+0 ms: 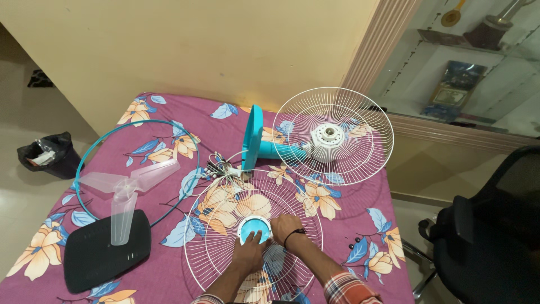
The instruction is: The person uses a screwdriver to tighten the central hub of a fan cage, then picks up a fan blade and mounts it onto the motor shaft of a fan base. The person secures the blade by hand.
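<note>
Both hands rest on the front fan guard (253, 233), a white wire grille lying flat near the front edge of the desk. The left hand (249, 253) presses spread fingers on the round blue centre cap (253, 229), its grip released and flat. The right hand (286, 227) sits just beside the cap on the wires, fingers curled down, though I cannot tell whether it clenches a wire.

The step in hand looks like steadying or turning the cap on the grille; any next move would call for an even hold so the thin wires do not bend.

Beyond the guard, a bundle of wires (220, 167) lies at mid-desk, then the blue fan body with the rear guard and motor (329, 136) toward the far right corner. Toward the left edge are the clear fan blade (126, 188), the blue guard ring (138, 169) and the black base (107, 249), all on a purple floral cloth (360, 225).
</note>
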